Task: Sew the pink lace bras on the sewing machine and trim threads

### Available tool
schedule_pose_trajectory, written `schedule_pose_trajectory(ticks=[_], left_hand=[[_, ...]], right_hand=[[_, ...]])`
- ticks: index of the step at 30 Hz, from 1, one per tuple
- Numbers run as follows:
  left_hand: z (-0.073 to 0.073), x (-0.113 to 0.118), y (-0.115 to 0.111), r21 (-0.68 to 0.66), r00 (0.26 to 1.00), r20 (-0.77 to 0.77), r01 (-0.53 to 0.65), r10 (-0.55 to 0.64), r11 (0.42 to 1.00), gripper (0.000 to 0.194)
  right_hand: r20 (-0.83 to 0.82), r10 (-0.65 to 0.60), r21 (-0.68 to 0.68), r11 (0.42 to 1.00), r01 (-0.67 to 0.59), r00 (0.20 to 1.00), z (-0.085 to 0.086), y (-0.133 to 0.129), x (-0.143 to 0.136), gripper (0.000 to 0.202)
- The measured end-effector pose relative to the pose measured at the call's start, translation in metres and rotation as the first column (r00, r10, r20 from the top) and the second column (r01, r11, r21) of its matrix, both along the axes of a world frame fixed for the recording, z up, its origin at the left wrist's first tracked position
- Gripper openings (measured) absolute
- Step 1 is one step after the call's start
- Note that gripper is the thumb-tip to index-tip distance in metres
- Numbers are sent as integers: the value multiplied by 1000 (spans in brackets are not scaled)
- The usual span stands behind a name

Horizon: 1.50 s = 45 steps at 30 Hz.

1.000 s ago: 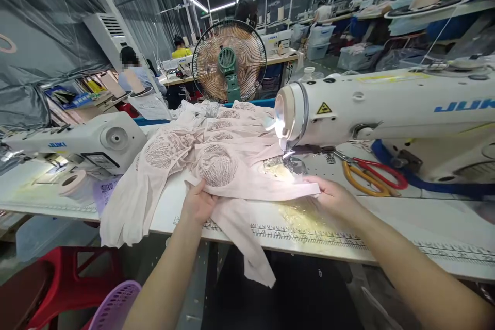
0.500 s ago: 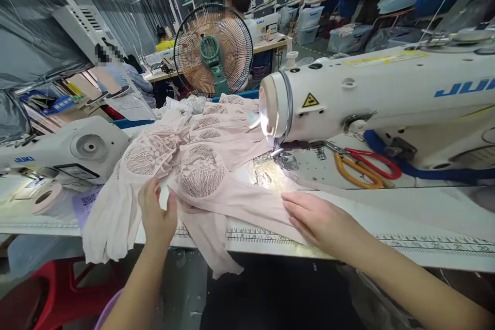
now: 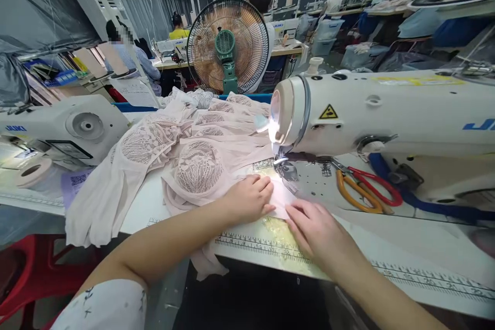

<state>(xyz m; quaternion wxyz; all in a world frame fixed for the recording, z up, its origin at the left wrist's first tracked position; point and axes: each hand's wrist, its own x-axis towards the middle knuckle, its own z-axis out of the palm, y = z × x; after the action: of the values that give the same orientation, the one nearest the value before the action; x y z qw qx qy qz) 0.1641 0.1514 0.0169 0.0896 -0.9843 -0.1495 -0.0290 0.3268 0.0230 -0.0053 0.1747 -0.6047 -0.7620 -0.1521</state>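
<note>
A pale pink bra point(image 3: 199, 167) with lace cups lies in front of the sewing machine point(image 3: 328, 113), its side band stretching right toward the needle area. My left hand point(image 3: 251, 198) rests on this band with fingers curled and closed on the cloth. Just to its right, my right hand point(image 3: 319, 229) pinches the band's end, thumb and fingers together; part of the grip is hidden under the hand. The presser foot point(image 3: 280, 159) sits slightly beyond both hands, under the machine's light, and the band lies apart in front of it.
More pink lace bras point(image 3: 149, 139) are heaped to the left and behind. Orange-and-red handled scissors point(image 3: 367, 188) lie on the machine bed. A second sewing machine point(image 3: 77, 126) stands left, a fan point(image 3: 228, 44) behind. A printed ruler point(image 3: 255, 245) runs along the table's front edge.
My left hand has moved right, from beside the bra cup onto the band near my right hand. My right hand stays on the band's end. The view has shifted slightly.
</note>
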Motion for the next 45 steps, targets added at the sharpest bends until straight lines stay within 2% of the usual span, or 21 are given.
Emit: schedule_pose_trajectory(ticks=[4,9,15,19,23,28,31,33,37,39,41,45], left_hand=[[4,7,2,-22,998,-14,-61,60,998,60],[13,22,4,-84,980,-40,-199,196,976,59],[9,32,12,-148,966,-24,-258,257,955,60],[5,30,14,-155,978,20,-204,210,967,58],[7,25,13,-162,988,1,-154,156,975,57],[11,25,27,-166,994,-43,-104,99,981,55],[14,26,33,-147,999,-21,-44,41,988,38],[17,24,28,-120,1000,13,15,-14,993,27],[18,10,4,-185,1000,18,26,-23,982,24],[16,1,-3,-191,999,28,44,-39,981,32],[14,-7,-2,-150,993,63,107,-99,983,37],[15,-15,9,-108,973,138,199,-183,974,34]], right_hand=[[-61,85,52,995,-82,995,-5,-21,0,31],[-49,94,51,995,-91,994,-10,-26,-5,35],[1,2,52,999,-2,1000,-6,-18,-10,38],[15,-15,44,999,14,1000,-2,-16,-12,37],[21,-7,48,999,6,1000,-3,-17,-12,38],[30,7,48,999,-9,1000,-6,-16,-17,39],[34,3,53,999,-5,999,-6,-11,-22,39],[13,3,42,999,-4,1000,-6,-5,-27,39],[-68,2,-17,1000,-3,998,-8,5,-33,41],[-105,-2,-24,1000,0,994,-9,7,-34,40],[-144,10,-13,1000,-12,990,-11,7,-34,38],[-223,48,24,999,-44,974,-12,5,-33,35]])
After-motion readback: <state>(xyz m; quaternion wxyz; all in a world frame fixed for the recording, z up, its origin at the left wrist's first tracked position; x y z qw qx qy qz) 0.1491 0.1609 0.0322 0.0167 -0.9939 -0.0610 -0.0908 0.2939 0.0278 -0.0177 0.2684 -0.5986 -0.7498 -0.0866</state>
